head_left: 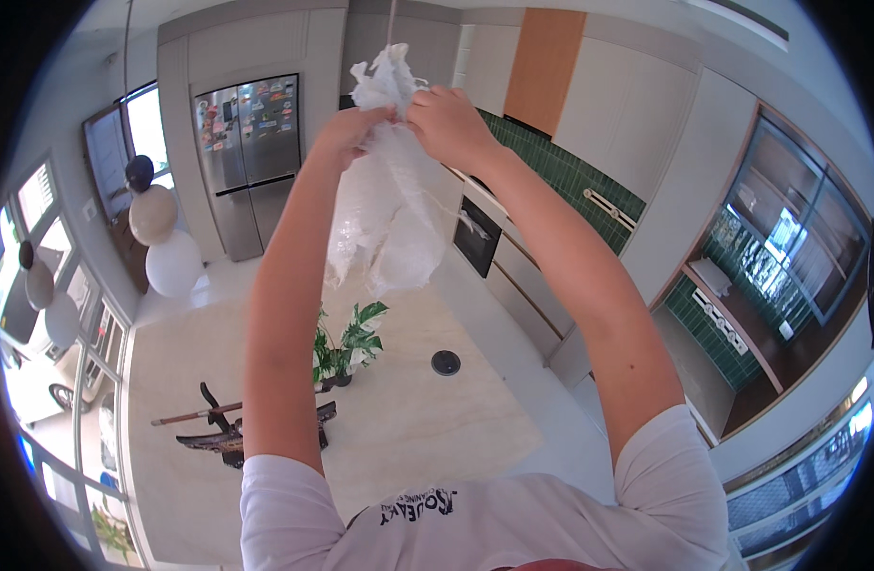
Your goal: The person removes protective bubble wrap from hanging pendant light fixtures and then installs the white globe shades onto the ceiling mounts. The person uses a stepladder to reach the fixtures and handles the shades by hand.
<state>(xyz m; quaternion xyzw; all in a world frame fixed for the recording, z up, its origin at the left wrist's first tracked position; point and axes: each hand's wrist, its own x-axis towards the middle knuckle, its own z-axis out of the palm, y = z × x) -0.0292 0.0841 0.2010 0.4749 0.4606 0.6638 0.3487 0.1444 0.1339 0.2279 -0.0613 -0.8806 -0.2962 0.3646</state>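
In front of me, raised high, hangs a bundle of crinkled, see-through white plastic wrap (385, 214), below a thin cord (392, 21) that comes down from above. Its top is gathered into a ruffled neck. My left hand (353, 133) pinches that neck from the left, fingers closed on the plastic. Close beside it, my right hand (448, 124) is closed on the same gathered part from the right. Whatever the wrap encloses cannot be made out, and the fingertips are partly hidden in the folds.
Below is a pale stone-topped table (494, 423) with a leafy plant (351, 343), a dark carved stand (208, 440) and a black round disc (446, 363). A pendant lamp of stacked balls (154, 217) hangs left. Behind stand a steel fridge (249, 152) and kitchen cabinets (627, 100).
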